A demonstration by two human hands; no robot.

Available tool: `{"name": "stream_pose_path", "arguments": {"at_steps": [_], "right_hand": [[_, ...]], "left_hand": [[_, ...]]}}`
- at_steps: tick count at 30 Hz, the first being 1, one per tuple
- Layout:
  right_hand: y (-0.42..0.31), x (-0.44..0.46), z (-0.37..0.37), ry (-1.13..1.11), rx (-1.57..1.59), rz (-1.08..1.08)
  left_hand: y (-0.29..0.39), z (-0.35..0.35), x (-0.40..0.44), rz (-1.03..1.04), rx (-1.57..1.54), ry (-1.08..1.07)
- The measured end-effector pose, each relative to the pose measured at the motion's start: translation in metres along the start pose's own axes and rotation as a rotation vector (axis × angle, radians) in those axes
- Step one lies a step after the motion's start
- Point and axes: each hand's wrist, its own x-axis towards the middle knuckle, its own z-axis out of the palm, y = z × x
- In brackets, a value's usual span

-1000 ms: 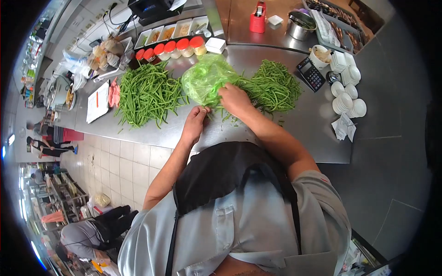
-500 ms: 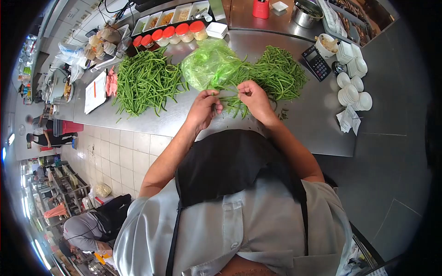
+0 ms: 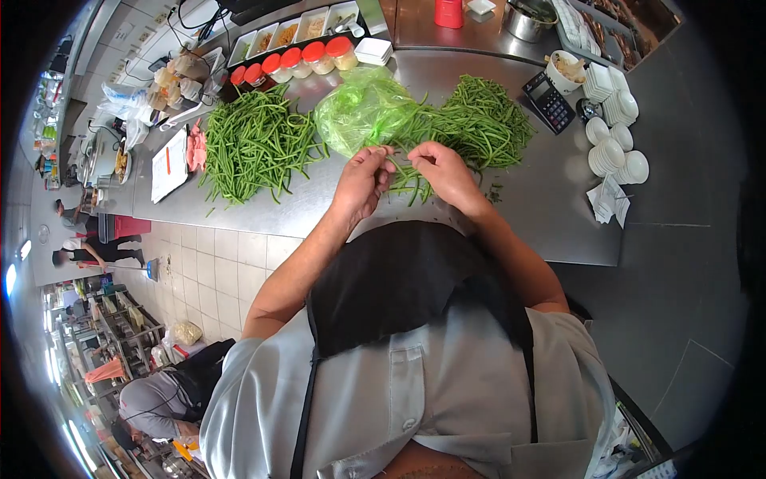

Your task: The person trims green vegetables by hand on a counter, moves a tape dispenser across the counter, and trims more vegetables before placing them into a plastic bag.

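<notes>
Two heaps of green beans lie on the steel table, a left heap (image 3: 254, 144) and a right heap (image 3: 488, 124). Between them sits a crumpled green plastic bag (image 3: 363, 112). My left hand (image 3: 365, 180) is closed just below the bag, its fingertips pinched on a green bean. My right hand (image 3: 441, 174) is closed too, thumb against fingers, by the near edge of the right heap; a thin bit of green shows at its fingertips. Loose beans (image 3: 408, 185) and small trimmings lie between and under the hands.
Red-lidded jars (image 3: 317, 56) and a tray of ingredients (image 3: 297, 32) stand behind. At the right are a calculator (image 3: 549, 102), a tub (image 3: 565, 72) and white bowls (image 3: 606, 156). A clipboard (image 3: 169, 168) lies left. Other people (image 3: 163, 403) are on the left side.
Over the last second my right hand has moved from the bag toward my left hand. Both hands now work close together, pinched, in front of the bag.
</notes>
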Motion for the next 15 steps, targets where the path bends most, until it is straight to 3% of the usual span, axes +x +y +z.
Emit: {"name": "stream_pose_path", "arguments": {"at_steps": [7, 10, 15], "right_hand": [[0.0, -0.013, 0.01, -0.197, 0.157, 0.178], [0.001, -0.015, 0.008, -0.167, -0.01, 0.086], [-0.011, -0.008, 0.007, -0.152, 0.015, 0.024]], "left_hand": [[0.002, -0.014, 0.004, 0.059, -0.087, 0.036], [0.01, -0.017, 0.001, 0.092, -0.078, 0.06], [0.033, -0.023, -0.001, 0.161, -0.012, 0.095]]}}
